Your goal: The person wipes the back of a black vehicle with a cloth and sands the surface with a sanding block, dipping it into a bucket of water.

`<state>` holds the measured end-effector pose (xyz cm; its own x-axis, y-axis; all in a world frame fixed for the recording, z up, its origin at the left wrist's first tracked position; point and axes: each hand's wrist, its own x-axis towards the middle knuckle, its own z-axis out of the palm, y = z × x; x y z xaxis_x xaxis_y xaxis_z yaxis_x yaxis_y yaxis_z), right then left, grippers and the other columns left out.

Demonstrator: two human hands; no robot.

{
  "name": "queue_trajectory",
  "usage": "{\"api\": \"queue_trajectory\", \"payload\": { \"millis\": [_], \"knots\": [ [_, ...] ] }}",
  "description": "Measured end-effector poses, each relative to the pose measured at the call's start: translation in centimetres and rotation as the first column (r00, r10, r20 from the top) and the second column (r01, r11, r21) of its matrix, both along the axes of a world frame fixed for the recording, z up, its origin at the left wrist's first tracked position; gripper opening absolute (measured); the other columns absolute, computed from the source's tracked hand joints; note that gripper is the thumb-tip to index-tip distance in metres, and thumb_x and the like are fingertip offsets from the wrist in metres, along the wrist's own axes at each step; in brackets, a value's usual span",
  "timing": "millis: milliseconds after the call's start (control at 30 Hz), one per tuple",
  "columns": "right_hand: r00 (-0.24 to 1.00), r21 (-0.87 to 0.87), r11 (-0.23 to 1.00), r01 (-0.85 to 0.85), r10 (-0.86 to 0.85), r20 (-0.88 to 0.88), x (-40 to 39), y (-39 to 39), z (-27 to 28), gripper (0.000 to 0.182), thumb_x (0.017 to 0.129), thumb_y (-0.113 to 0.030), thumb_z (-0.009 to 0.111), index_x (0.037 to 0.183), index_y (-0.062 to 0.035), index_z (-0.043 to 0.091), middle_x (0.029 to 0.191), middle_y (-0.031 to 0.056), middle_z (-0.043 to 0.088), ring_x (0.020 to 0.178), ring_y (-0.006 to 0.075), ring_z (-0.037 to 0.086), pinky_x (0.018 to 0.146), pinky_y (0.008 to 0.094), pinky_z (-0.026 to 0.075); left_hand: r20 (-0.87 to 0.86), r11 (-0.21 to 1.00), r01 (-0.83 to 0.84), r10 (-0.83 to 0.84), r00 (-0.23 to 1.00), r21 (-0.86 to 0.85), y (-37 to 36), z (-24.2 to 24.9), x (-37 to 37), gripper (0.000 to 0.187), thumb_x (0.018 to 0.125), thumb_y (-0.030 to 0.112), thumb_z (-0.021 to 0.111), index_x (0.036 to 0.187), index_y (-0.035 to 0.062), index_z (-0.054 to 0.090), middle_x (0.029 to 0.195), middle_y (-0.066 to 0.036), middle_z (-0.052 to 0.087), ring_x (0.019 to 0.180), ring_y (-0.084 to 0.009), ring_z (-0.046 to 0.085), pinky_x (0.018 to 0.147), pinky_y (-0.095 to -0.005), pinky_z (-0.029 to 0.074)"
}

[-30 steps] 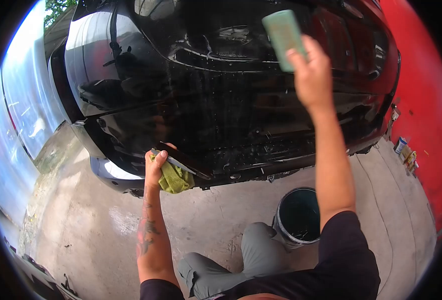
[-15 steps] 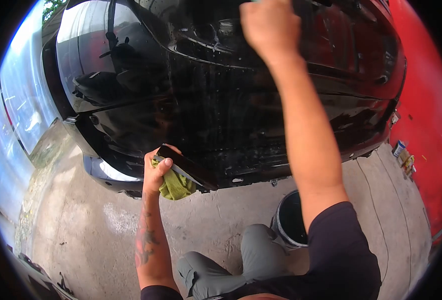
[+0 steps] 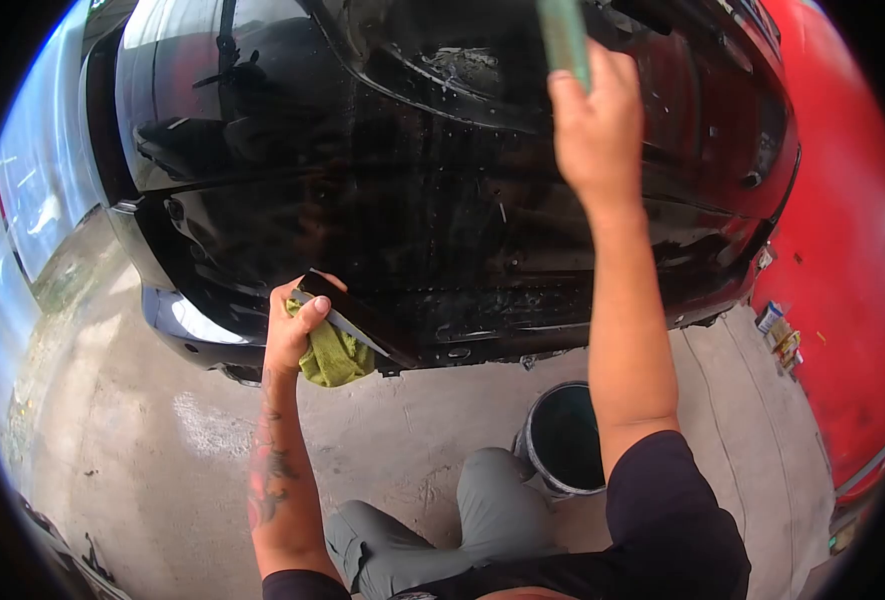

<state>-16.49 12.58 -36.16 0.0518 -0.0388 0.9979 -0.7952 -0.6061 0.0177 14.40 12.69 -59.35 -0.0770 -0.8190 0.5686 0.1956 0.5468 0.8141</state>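
A glossy black car body panel (image 3: 422, 220) fills the upper middle, wet with drops and streaks. Near its lower edge my left hand (image 3: 300, 318) is closed around a yellow-green cloth (image 3: 336, 355) and a dark flat piece (image 3: 362, 318) with a pale edge. The cloth hangs below my fingers. Higher up on the right, my right hand (image 3: 602, 130) grips a long green block (image 3: 563, 42) over the panel. The block's top end is cut off by the frame, and whether it touches the surface I cannot tell.
A dark bucket (image 3: 565, 440) stands on the concrete floor (image 3: 402, 420) beside my right knee. A red surface (image 3: 842, 250) rises at the right, with small containers (image 3: 770, 318) at its foot. Bluish reflective sheeting (image 3: 47, 190) is at the left.
My right hand has moved down and slightly right, and more of the green block shows. The view has shifted a little; my left hand still holds the cloth and dark piece.
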Motion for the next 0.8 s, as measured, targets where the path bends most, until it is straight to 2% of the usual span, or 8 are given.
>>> {"api": "queue_trajectory", "payload": {
  "millis": [167, 300, 367, 433, 467, 567, 633, 800],
  "knots": [
    [0.945, 0.12, 0.94, 0.318, -0.325, 0.042, 0.1, -1.3, 0.6, 0.037, 0.096, -0.02, 0.059, 0.127, -0.001, 0.062, 0.122, 0.0218, 0.058, 0.101, 0.048, 0.068, 0.09, 0.0554, 0.056, 0.017, 1.0, 0.01, -0.009, 1.0, -0.03, 0.0, 0.1, 0.0, 0.053, 0.079, 0.045, 0.075, 0.099, -0.0035, 0.073, 0.081, -0.005, 0.07, 0.074, -0.0127, 0.064, 0.072, -0.0272, 0.05],
    [0.993, 0.194, 0.975, 0.112, -0.117, 0.018, 6.7, -0.4, -0.6, 0.038, 0.093, -0.015, 0.06, 0.128, -0.0019, 0.063, 0.118, 0.0227, 0.061, 0.105, 0.0448, 0.065, 0.089, 0.0523, 0.054, 0.048, 0.999, 0.006, -0.004, 0.999, -0.046, 0.0, 0.1, 0.0, 0.055, 0.079, 0.048, 0.075, 0.099, -0.0033, 0.073, 0.081, -0.005, 0.07, 0.074, -0.0126, 0.064, 0.071, -0.027, 0.05],
    [0.995, 0.177, 0.984, -0.019, 0.036, -0.092, 10.7, -0.3, -1.7, 0.028, 0.09, -0.016, 0.068, 0.111, 0.0026, 0.064, 0.113, 0.0213, 0.06, 0.094, 0.0439, 0.071, 0.082, 0.0545, 0.059, 0.053, 0.999, 0.008, -0.005, 0.999, -0.044, -0.1, 0.1, 0.1, 0.055, 0.079, 0.048, 0.074, 0.099, -0.0034, 0.073, 0.081, -0.005, 0.07, 0.074, -0.0126, 0.064, 0.071, -0.0269, 0.05],
    [0.986, 0.079, 0.993, -0.091, 0.101, -0.134, 12.3, 0.4, -2.2, 0.026, 0.089, -0.015, 0.068, 0.108, 0.0033, 0.064, 0.111, 0.0215, 0.06, 0.092, 0.0426, 0.071, 0.078, 0.0537, 0.06, 0.082, 0.999, -0.027, 0.029, 0.996, -0.031, 0.0, 0.1, 0.1, 0.058, 0.079, 0.05, 0.072, 0.097, -0.0051, 0.071, 0.084, -0.009, 0.07, 0.075, -0.0157, 0.067, 0.07, -0.0283, 0.053],
    [0.971, 0.155, 0.977, -0.147, 0.172, -0.164, 12.1, 1.3, -2.4, 0.026, 0.089, -0.014, 0.068, 0.109, 0.0019, 0.065, 0.111, 0.0207, 0.06, 0.09, 0.0427, 0.071, 0.077, 0.0539, 0.059, 0.098, 0.999, -0.045, 0.048, 0.994, -0.026, 0.1, 0.1, 0.2, 0.059, 0.079, 0.051, 0.071, 0.096, -0.006, 0.07, 0.085, -0.011, 0.07, 0.076, -0.0172, 0.068, 0.07, -0.0289, 0.054],
    [0.886, 0.443, 0.857, -0.264, 0.397, -0.241, 10.2, 4.0, -6.2, 0.031, 0.089, -0.011, 0.067, 0.118, -0.0025, 0.065, 0.11, 0.0148, 0.061, 0.09, 0.04, 0.07, 0.076, 0.0516, 0.058, 0.058, 0.999, -0.032, 0.033, 0.998, -0.003, 0.4, 0.4, 0.0, 0.054, 0.08, 0.047, 0.075, 0.1, -0.0037, 0.073, 0.08, -0.004, 0.07, 0.073, -0.0121, 0.063, 0.071, -0.0267, 0.05],
    [0.867, 0.472, 0.823, -0.315, 0.452, -0.21, 7.5, 5.3, -9.3, 0.038, 0.088, -0.009, 0.068, 0.126, -0.0035, 0.064, 0.108, 0.0125, 0.061, 0.089, 0.0379, 0.069, 0.074, 0.0509, 0.057, 0.054, 1.0, -0.024, 0.025, 0.998, -0.019, 0.0, 0.1, 0.3, 0.055, 0.08, 0.047, 0.075, 0.1, -0.0038, 0.073, 0.081, -0.004, 0.07, 0.074, -0.0117, 0.063, 0.071, -0.0265, 0.049],
    [0.857, 0.704, 0.581, -0.409, 0.51, 0.078, -4.3, 8.1, -14.5, 0.034, 0.088, -0.005, 0.065, 0.122, 0.001, 0.064, 0.104, 0.011, 0.062, 0.092, 0.0246, 0.063, 0.082, 0.0351, 0.052, 0.004, 0.999, -0.006, 0.006, 1.0, -0.052, -0.3, -0.2, 0.2, 0.058, 0.08, 0.051, 0.076, 0.097, -0.0046, 0.073, 0.083, -0.006, 0.07, 0.075, -0.0134, 0.065, 0.071, -0.0273, 0.051]
  ]
}}
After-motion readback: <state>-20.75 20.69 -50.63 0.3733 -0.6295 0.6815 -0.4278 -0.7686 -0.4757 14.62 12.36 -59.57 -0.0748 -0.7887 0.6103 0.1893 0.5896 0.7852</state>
